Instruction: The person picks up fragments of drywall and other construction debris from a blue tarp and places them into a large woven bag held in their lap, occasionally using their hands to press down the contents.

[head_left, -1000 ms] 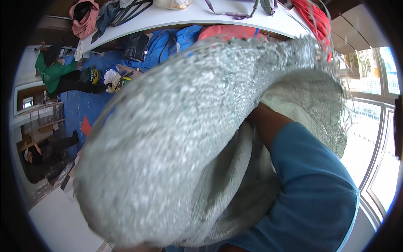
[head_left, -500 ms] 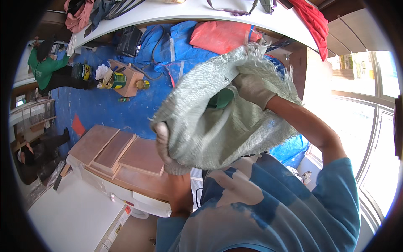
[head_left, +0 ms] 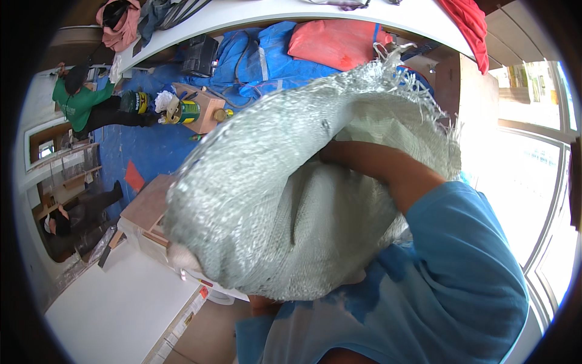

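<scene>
A pale grey-green woven sack [head_left: 236, 188] with a frayed rim fills the middle of the head view, its mouth gaping toward me. At its lower left edge my left hand [head_left: 183, 258], in a light work glove, grips the sack; most of the hand is behind the fabric. My right forearm [head_left: 379, 162] reaches deep into the mouth. The sack hides my right hand, so what its fingers do does not show.
Blue sheeting [head_left: 160, 148] covers the floor. A wooden box [head_left: 206, 112] stands beside a green-and-yellow can [head_left: 189, 111]. A person in green [head_left: 82, 104] works at far left. A white counter [head_left: 218, 21] runs along the back; a white tabletop [head_left: 112, 297] lies near left.
My right hand has gone deeper into the sack, out of sight with its glove. The sack has come closer and spread left and down. The green thing seen inside it is hidden now.
</scene>
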The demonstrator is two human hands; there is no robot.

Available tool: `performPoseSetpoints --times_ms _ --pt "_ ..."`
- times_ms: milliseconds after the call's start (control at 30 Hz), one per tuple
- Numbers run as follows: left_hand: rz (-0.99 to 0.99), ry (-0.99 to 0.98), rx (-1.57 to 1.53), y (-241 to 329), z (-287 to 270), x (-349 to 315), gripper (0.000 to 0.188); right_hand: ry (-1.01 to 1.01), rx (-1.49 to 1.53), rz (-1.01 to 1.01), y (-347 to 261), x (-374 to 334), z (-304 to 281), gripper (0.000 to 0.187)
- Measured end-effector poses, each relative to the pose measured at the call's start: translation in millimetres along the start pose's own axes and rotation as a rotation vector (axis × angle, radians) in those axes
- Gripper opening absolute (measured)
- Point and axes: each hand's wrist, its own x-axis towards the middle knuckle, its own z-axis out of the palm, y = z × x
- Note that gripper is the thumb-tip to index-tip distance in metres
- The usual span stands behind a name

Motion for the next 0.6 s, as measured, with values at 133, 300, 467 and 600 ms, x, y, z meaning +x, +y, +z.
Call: performPoseSetpoints --times_ms 133,300,467,600 --pt "-0.034 -0.025 -0.032 -5.2 2.6 4.7 0.072 0.032 -0.022 0.076 25.1 -29.7 -37.0 0.030" --pt "-0.016 0.017 -0.038 4.8 2.0 12.9 0.071 0.011 -0.064 0.001 -5.0 -30.2 -75.0 0.030" --pt "-0.055 -0.040 -0.091 6.3 8.0 17.4 0.071 -0.055 -0.049 0.050 -2.6 -12.5 -25.1 0.031" --pt "-0.027 -0.083 -0.080 26.1 6.5 8.9 0.071 -0.028 0.011 0.073 -3.7 0.4 -1.9 0.031"
